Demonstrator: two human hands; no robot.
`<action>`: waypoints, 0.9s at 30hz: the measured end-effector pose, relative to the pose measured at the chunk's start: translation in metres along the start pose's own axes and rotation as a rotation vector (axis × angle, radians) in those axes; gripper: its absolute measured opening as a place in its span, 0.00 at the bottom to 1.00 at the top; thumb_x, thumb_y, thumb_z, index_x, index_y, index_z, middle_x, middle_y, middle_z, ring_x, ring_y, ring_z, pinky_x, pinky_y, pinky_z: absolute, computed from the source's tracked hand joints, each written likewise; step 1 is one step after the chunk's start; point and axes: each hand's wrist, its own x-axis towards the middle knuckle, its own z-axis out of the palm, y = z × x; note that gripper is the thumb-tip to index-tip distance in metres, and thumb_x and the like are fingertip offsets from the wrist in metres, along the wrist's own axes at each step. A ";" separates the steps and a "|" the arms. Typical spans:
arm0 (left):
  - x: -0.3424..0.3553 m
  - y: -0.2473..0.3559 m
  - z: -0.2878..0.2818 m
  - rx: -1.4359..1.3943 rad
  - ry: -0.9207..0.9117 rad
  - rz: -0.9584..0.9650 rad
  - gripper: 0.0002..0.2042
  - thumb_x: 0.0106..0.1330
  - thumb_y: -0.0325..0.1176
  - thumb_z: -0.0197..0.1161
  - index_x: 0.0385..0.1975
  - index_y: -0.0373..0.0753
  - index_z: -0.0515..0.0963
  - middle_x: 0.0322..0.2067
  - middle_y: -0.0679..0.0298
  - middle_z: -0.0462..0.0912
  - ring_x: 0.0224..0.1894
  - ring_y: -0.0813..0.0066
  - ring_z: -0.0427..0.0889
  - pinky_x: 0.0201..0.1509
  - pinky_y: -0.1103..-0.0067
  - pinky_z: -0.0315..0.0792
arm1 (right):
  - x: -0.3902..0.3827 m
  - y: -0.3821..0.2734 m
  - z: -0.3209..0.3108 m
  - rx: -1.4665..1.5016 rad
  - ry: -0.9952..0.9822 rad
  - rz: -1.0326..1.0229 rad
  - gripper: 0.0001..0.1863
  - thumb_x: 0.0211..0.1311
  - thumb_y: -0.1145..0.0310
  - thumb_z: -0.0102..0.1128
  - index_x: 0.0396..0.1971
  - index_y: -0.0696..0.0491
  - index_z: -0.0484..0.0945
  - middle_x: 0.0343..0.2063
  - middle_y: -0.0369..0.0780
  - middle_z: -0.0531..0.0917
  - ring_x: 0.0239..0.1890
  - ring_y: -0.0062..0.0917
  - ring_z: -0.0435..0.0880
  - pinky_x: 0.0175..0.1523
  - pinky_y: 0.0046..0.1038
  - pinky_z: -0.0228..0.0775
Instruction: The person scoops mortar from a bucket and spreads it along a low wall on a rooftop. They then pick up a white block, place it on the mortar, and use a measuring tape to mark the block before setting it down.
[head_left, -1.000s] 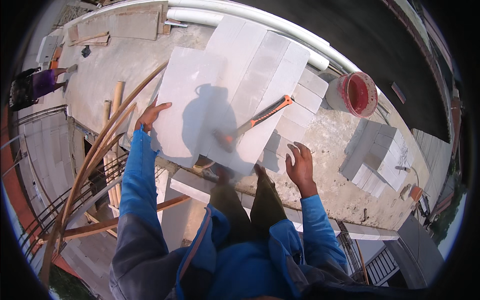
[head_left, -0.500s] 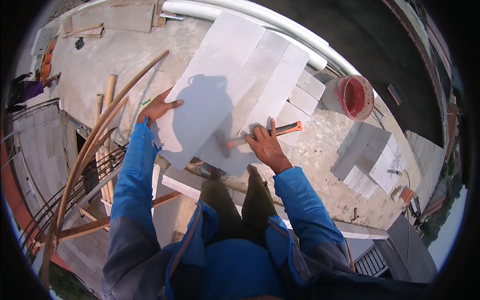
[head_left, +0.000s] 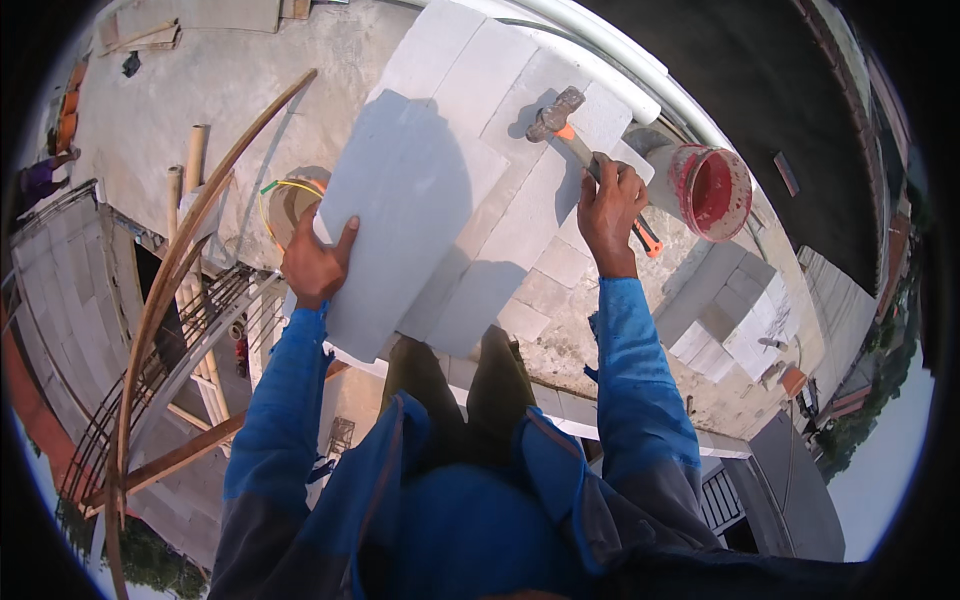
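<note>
My right hand (head_left: 611,212) is wrapped round the handle of a hammer (head_left: 554,114) with a dark metal head and an orange-and-black grip. The hammer is raised over the far right part of a stack of light grey blocks (head_left: 500,75), its head pointing to the far left. My left hand (head_left: 318,258) grips the left edge of the nearest long block (head_left: 395,220), thumb on its top face. The other fingers of that hand are partly hidden past the edge. A shadow falls across this block.
A red-stained bucket (head_left: 714,192) stands right of the stack, beside white pipes (head_left: 600,85). Further right is a smaller block pile (head_left: 735,310). Bent wooden strips (head_left: 215,220), bamboo poles (head_left: 196,160) and bare rebar (head_left: 190,335) lie left. Another person (head_left: 45,180) is at far left.
My right hand has lifted the hammer up and away to the far right, its head now pointing away from me. My left hand has shifted slightly nearer along the block's edge. The view has tilted.
</note>
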 end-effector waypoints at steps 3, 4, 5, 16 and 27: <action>0.004 -0.005 0.005 -0.007 0.048 0.071 0.35 0.63 0.59 0.75 0.64 0.43 0.79 0.47 0.50 0.90 0.48 0.49 0.91 0.53 0.60 0.83 | 0.050 -0.037 0.025 -0.044 0.012 -0.022 0.20 0.70 0.61 0.68 0.61 0.43 0.80 0.51 0.40 0.76 0.62 0.36 0.73 0.74 0.66 0.47; 0.007 -0.009 0.008 -0.040 0.054 0.090 0.35 0.62 0.58 0.76 0.64 0.43 0.79 0.47 0.50 0.90 0.48 0.49 0.91 0.53 0.61 0.83 | 0.058 -0.046 0.031 -0.075 0.013 -0.033 0.20 0.71 0.58 0.67 0.61 0.42 0.80 0.52 0.40 0.76 0.65 0.36 0.72 0.74 0.66 0.44; 0.005 -0.019 0.009 -0.065 0.055 0.098 0.35 0.62 0.57 0.77 0.64 0.43 0.79 0.47 0.50 0.90 0.48 0.49 0.91 0.52 0.61 0.84 | 0.056 -0.057 0.040 -0.097 0.026 -0.051 0.20 0.72 0.57 0.65 0.62 0.41 0.80 0.53 0.40 0.76 0.67 0.36 0.71 0.75 0.65 0.44; 0.011 -0.027 0.012 -0.007 -0.074 0.106 0.37 0.60 0.53 0.79 0.65 0.38 0.76 0.50 0.48 0.88 0.47 0.48 0.91 0.50 0.62 0.84 | 0.063 -0.061 0.063 -0.170 0.026 -0.071 0.21 0.72 0.52 0.57 0.61 0.40 0.81 0.59 0.38 0.79 0.71 0.35 0.72 0.69 0.52 0.54; 0.014 -0.027 0.014 -0.066 0.003 0.181 0.39 0.59 0.53 0.79 0.66 0.37 0.75 0.53 0.46 0.87 0.50 0.46 0.90 0.52 0.60 0.84 | 0.067 -0.060 0.063 -0.179 0.002 -0.074 0.23 0.73 0.51 0.54 0.63 0.39 0.80 0.61 0.38 0.78 0.72 0.36 0.69 0.69 0.51 0.53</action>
